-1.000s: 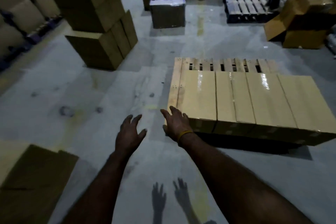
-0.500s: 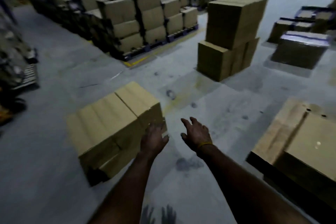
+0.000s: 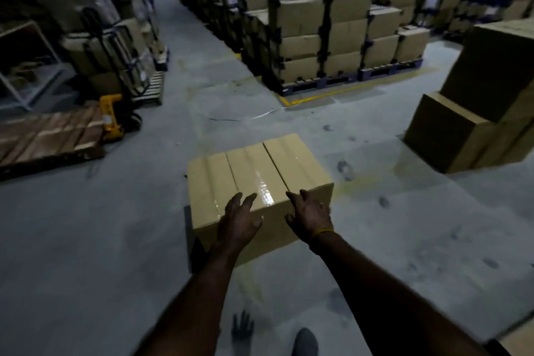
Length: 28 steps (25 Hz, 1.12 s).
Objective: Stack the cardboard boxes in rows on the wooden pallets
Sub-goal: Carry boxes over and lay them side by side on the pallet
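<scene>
A group of three taped cardboard boxes stands side by side on the grey floor in the middle of the view. My left hand hovers over the near edge of the middle box, fingers spread, holding nothing. My right hand, with a yellow band at the wrist, is spread over the near corner of the right-hand box. I cannot tell whether either hand touches the cardboard. A wooden pallet lies flat at the left. The pallet with the row of boxes is out of view.
A yellow pallet jack stands by the wooden pallet. A tall stack of big boxes rises at the right. Rows of stacked boxes on blue pallets fill the back. My shoe shows at the bottom edge.
My view has swung left, away from the pallet with its row of boxes, onto the boxes on the floor. Both hands have come forward over their near edge.
</scene>
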{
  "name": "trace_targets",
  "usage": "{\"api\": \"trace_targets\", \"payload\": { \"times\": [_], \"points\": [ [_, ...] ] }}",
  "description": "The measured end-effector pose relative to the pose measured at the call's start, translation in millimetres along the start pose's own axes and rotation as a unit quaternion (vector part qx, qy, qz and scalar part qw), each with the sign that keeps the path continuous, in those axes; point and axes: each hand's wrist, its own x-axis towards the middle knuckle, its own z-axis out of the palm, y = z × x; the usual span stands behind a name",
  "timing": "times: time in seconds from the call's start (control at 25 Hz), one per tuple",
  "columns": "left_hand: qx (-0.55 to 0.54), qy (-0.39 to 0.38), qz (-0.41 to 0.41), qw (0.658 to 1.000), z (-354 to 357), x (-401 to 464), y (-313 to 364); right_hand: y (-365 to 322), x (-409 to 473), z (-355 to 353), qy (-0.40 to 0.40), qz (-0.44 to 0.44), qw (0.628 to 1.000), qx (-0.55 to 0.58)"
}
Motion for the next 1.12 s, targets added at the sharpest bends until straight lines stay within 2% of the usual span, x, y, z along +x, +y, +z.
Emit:
{"api": "trace_targets", "payload": {
  "times": [0.32, 0.52, 0.68, 0.92, 1.12],
  "points": [
    [-0.013, 0.017, -0.102, 0.995, -21.8, 129.9, -90.2, -51.5, 176.6, 23.2, -0.05, -0.082, 0.995, 0.002],
    [-0.009, 0.002, -0.146, 0.989, -19.1, 198.6, -156.9, -97.9, 267.5, 68.3, -0.086, -0.101, 0.991, -0.001],
    [-0.003, -0.019, -0.155, 0.988, 16.0, 280.6, -241.5, -130.5, 362.5, 143.5, -0.097, -0.093, 0.991, 0.005],
    [0.014, -0.047, -0.174, 0.983, 128.2, 388.7, -372.9, -145.0, 490.9, 303.4, -0.124, -0.078, 0.989, -0.027],
    [0.042, -0.051, -0.19, 0.98, 209.1, 433.7, -433.8, -148.1, 550.8, 401.9, -0.139, -0.088, 0.984, -0.063]
  ]
}}
